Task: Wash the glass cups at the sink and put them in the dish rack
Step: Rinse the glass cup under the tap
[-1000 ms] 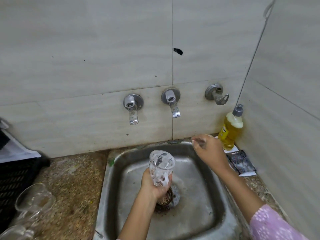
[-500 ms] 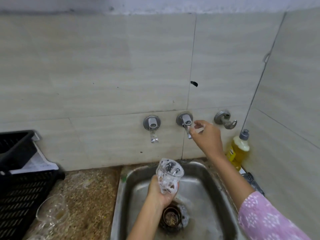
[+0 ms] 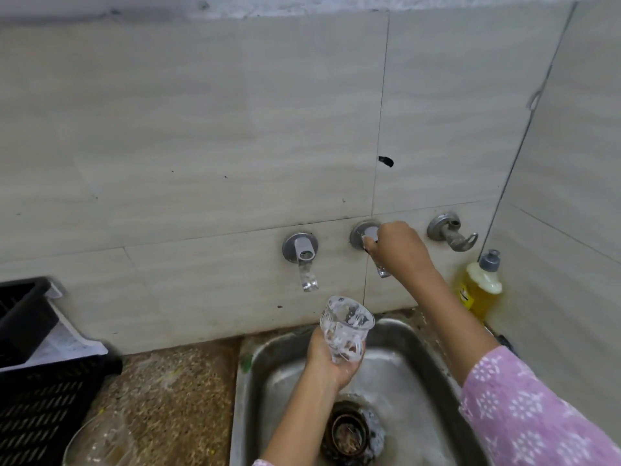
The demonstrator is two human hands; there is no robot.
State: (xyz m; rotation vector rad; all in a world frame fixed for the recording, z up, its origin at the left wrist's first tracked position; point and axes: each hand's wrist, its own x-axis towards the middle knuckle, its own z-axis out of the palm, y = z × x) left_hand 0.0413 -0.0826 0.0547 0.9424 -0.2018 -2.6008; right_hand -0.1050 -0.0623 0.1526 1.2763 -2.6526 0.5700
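Glass cup: the glass cup [image 3: 346, 327] is held above the back half of the sink [image 3: 268, 381], mouth up and tipped toward the wall, with white streaks on its inside.
Left hand: the left hand [image 3: 331, 363] grasps the lower part of the cup, fingers wrapped round its base.
Right hand: the right hand [image 3: 398, 248] is clenched round the handle of the middle tap [image 3: 361, 232]; the spout tip shows just below the knuckles.
Sleeve: a pink patterned sleeve [image 3: 524, 408] covers the right forearm.
Sink: steel, wet, with a dark drain [image 3: 349, 432] below the cup.
Other fittings: a left tap [image 3: 301, 252] and a right fitting [image 3: 450, 232] flank the middle one on the tiled wall.
Soap bottle: a yellow soap bottle [image 3: 480, 285] stands in the corner, right of the sink.
Table: the speckled table [image 3: 174, 391] lies left of the sink.
Dish rack: a black slatted dish rack [image 3: 37, 391] sits at the table's left edge.
Second glass: a blurred second glass [image 3: 97, 438] is on the table just beside the rack.
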